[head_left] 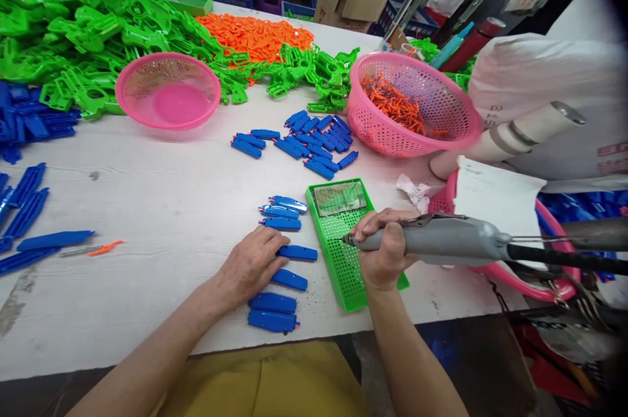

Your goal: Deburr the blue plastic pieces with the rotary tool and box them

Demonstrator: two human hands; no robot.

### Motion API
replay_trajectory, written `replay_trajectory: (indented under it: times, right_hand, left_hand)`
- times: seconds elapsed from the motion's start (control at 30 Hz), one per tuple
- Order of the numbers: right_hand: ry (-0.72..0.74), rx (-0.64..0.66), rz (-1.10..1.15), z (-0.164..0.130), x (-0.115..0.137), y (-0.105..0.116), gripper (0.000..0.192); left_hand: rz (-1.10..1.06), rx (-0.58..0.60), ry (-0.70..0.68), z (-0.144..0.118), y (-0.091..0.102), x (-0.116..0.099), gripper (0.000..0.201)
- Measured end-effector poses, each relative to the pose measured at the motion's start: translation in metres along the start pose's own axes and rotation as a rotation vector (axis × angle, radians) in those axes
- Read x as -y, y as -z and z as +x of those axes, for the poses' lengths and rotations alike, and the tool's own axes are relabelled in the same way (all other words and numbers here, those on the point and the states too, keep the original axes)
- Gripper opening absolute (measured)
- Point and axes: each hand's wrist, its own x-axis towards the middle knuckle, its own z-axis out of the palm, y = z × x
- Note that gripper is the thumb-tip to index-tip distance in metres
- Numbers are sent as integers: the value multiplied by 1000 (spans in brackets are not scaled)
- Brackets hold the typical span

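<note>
Powered screwdriver over green tray, blue pieces in column beside it.

My right hand [385, 253] has its grip wrapped tight around the grey screwdriver [441, 240], tip just above the perforated green tray [343, 260], apparently to pick up a screw. My left hand [252, 265] lies flat, fingers spread over a blue piece [297, 252] in the column, seemingly steadying it on the tabletop [157, 207]. Pink baskets [415, 106] stand beyond.

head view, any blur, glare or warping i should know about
Head view: even, soft light, faint shadows under the left hand; white wooden table edges bow from lens distortion; the grey electric screwdriver in the right hand is sharp; the top right corner is dark and blurred.
</note>
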Motion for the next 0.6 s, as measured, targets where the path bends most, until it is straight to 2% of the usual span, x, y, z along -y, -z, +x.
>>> replay_trajectory:
  times: [0.13, 0.27, 0.43, 0.6]
  right_hand:
    - [-7, -4, -11, 2, 3, 2, 8]
    - [29, -15, 37, 6, 15, 4, 13]
    - [-9, 83, 106, -1, 30, -5, 18]
    - [-78, 181, 162, -18, 28, -20, 17]
  left_hand:
    - [8, 44, 10, 3, -1, 3, 17]
    - [82, 79, 28, 6, -4, 2, 12]
    - [147, 113, 58, 8, -6, -3, 9]
    - [204, 180, 83, 12, -3, -9, 9]
